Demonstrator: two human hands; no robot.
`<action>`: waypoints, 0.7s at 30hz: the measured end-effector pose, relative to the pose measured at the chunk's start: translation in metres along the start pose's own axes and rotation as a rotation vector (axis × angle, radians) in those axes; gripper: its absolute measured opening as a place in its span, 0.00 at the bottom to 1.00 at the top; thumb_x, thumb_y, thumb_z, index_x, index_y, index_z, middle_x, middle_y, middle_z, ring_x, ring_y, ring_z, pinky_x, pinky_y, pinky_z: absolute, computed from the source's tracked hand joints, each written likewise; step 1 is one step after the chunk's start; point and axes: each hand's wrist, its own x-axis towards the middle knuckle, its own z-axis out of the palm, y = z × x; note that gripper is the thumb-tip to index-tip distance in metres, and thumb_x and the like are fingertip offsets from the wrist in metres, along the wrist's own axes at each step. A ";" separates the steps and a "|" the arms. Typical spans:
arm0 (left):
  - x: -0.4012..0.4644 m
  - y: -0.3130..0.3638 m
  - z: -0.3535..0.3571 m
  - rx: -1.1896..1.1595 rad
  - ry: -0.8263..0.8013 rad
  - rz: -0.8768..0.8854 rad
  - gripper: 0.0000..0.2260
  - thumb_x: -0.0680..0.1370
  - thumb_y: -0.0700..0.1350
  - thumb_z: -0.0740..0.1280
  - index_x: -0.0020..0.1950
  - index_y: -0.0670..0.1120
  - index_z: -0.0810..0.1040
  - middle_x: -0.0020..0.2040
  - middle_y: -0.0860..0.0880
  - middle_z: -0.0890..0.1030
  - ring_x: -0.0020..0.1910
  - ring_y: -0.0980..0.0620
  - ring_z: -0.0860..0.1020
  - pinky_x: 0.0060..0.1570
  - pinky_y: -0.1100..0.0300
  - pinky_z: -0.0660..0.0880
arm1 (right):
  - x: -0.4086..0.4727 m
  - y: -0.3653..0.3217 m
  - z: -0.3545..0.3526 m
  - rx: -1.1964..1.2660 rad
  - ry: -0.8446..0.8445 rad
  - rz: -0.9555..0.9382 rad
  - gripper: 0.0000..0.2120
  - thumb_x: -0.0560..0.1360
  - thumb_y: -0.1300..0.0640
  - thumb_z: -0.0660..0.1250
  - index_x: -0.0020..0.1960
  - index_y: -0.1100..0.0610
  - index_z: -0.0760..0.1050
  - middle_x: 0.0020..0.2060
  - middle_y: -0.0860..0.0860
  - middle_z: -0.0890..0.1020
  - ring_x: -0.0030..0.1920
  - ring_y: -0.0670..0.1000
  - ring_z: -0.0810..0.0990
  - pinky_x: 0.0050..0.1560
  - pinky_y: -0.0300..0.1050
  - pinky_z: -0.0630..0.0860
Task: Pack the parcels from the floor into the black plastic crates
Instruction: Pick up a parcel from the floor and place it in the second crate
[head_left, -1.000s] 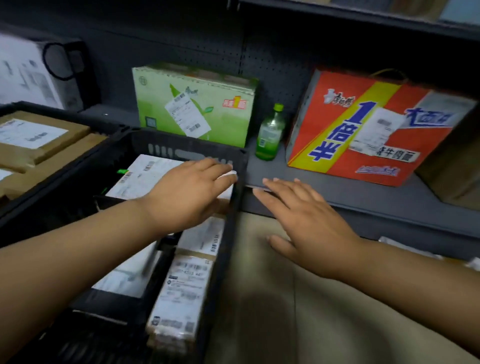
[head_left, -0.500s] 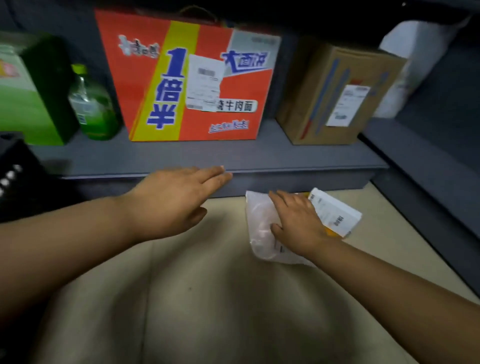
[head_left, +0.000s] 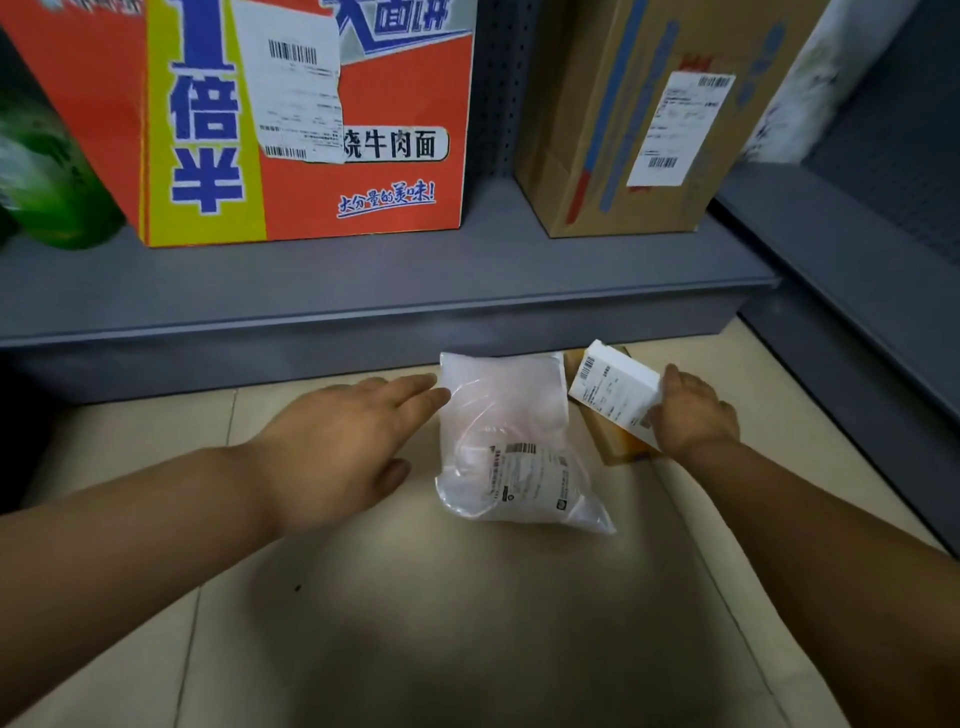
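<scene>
Shelf above floor, red carton and brown box on it. No crate in view. Plastic bag parcel flat on floor below shelf edge; looks soft, light, slippery; best pinched at edge or scooped under. Left hand spread flat, fingertips touching bag's left edge. Right hand closed on white labelled box, tilted up off flat cardboard parcel; stiff, light, held at near end.

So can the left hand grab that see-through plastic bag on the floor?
Probably yes. The left hand is open, its fingers right at the top-left edge of the plastic bag, and nothing lies between them. The right hand is busy with the small white box.
</scene>
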 end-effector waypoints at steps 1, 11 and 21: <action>-0.001 0.002 0.002 -0.018 -0.003 -0.008 0.33 0.68 0.50 0.72 0.72 0.50 0.66 0.71 0.49 0.70 0.60 0.49 0.78 0.48 0.56 0.79 | 0.001 -0.001 0.003 0.008 -0.006 0.001 0.27 0.75 0.56 0.65 0.71 0.58 0.59 0.64 0.58 0.70 0.65 0.57 0.68 0.59 0.54 0.70; -0.039 -0.010 -0.001 0.013 -0.116 -0.094 0.31 0.78 0.54 0.59 0.77 0.56 0.47 0.78 0.56 0.48 0.73 0.54 0.59 0.66 0.61 0.64 | -0.024 -0.024 -0.005 0.186 0.232 -0.107 0.11 0.78 0.57 0.60 0.57 0.61 0.70 0.55 0.59 0.74 0.56 0.59 0.72 0.48 0.51 0.72; -0.078 -0.047 -0.032 0.039 -0.059 -0.170 0.35 0.76 0.49 0.65 0.77 0.52 0.48 0.78 0.52 0.49 0.74 0.51 0.57 0.65 0.57 0.67 | -0.096 -0.123 -0.066 0.377 0.066 -0.492 0.13 0.81 0.54 0.53 0.62 0.55 0.69 0.55 0.54 0.72 0.51 0.55 0.76 0.49 0.49 0.74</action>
